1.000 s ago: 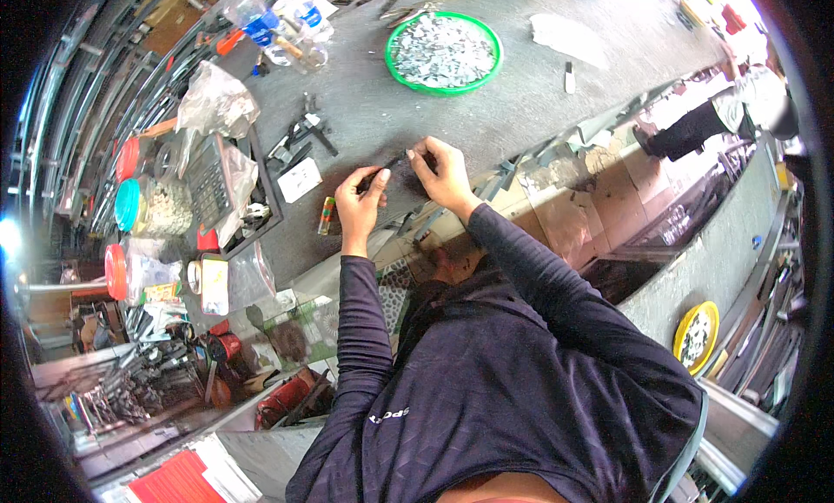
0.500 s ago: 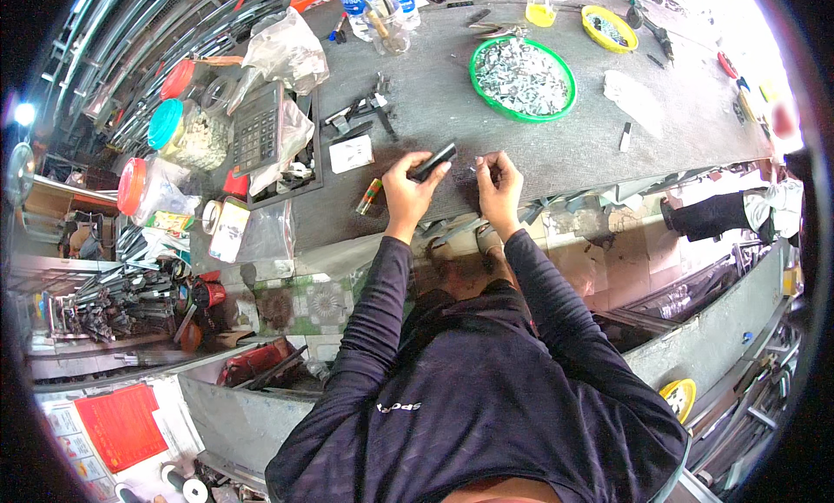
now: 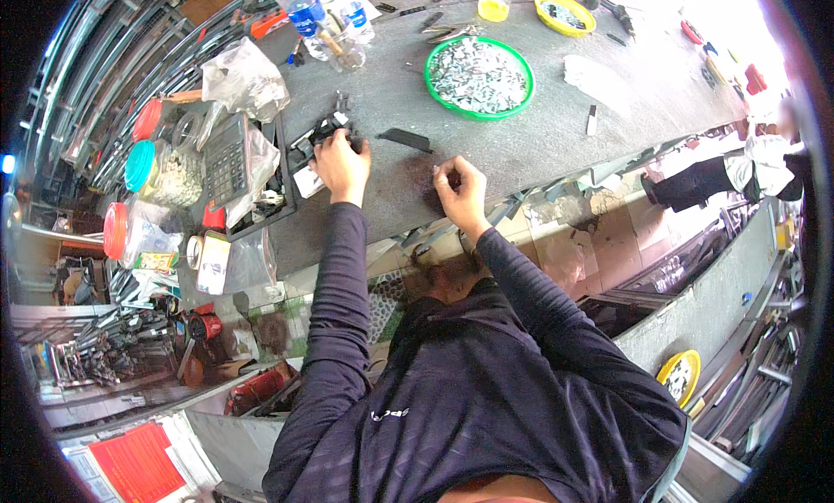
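Observation:
My left hand (image 3: 344,168) reaches over a small heap of black parts (image 3: 325,129) on the grey workbench, palm down. Its fingertips are lost among the parts, so their grip cannot be seen. Beneath that hand a white card (image 3: 308,182) shows in part. Between my two hands a flat, dark bar-shaped piece (image 3: 406,140) lies loose on the bench. My right hand (image 3: 461,193) hovers near the bench's front edge, thumb and fingers pinched together; whatever is between them is too small to make out.
A green basket (image 3: 480,114) of small metal pieces stands beyond my hands, with a yellow basket (image 3: 565,27) farther back. Water bottles (image 3: 304,15) stand at the back left. On the left are a calculator (image 3: 227,168) and lidded jars (image 3: 178,175). Another person (image 3: 704,183) is at right.
My left hand has let go of the dark bar, now on the bench, and moved left to the black parts. My right hand stays pinched. The view has shifted rightward.

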Tool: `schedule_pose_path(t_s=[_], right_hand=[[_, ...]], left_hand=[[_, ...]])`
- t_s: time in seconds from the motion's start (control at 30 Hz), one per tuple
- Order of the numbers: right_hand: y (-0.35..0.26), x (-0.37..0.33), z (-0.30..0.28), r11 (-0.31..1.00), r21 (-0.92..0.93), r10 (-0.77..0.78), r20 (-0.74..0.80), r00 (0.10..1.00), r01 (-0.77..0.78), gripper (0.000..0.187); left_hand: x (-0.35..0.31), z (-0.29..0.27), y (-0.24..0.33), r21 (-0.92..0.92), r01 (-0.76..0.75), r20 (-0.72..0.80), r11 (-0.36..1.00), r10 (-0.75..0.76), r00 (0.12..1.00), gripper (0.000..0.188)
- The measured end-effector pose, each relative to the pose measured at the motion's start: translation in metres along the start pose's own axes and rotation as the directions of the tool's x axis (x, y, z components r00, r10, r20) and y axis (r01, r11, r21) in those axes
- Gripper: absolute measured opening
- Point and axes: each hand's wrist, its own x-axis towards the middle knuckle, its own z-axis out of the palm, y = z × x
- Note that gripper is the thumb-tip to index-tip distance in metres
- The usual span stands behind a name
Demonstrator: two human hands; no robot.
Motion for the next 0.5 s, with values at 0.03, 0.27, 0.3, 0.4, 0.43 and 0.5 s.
schedule_pose_path(t_s=[0.03,0.27,0.3,0.4,0.43,0.5], right_hand=[[0.0,0.0,0.0,0.999,0.024,-0.034,0.001,0.999,0.034,0.017],[0.002,0.001,-0.007,0.995,0.093,-0.044,0.051,0.998,0.039,0.011],[0.002,0.001,-0.007,0.994,0.103,-0.054,0.054,0.997,0.048,0.011],[0.004,0.001,-0.008,0.994,0.078,-0.084,0.08,0.993,0.078,0.01],[0.005,0.001,-0.008,0.996,0.054,-0.077,0.081,0.994,0.072,0.01],[0.006,0.001,-0.009,0.991,0.111,-0.082,0.092,0.992,0.071,0.01]], left_hand=[[0.005,0.002,-0.001,0.068,0.008,0.029,0.998,-0.01,1.0,0.043],[0.024,0.007,-0.023,-0.123,0.088,0.084,0.989,-0.078,0.993,0.028],[0.02,0.006,-0.025,-0.253,0.099,0.064,0.962,-0.086,0.994,0.028],[-0.005,-0.006,-0.021,-0.71,0.135,0.08,0.691,-0.111,0.991,0.024],[-0.019,-0.013,-0.018,-0.817,0.161,0.126,0.553,-0.101,0.987,0.023],[-0.051,-0.03,-0.007,-0.927,0.214,0.209,0.307,-0.052,0.977,0.021]])
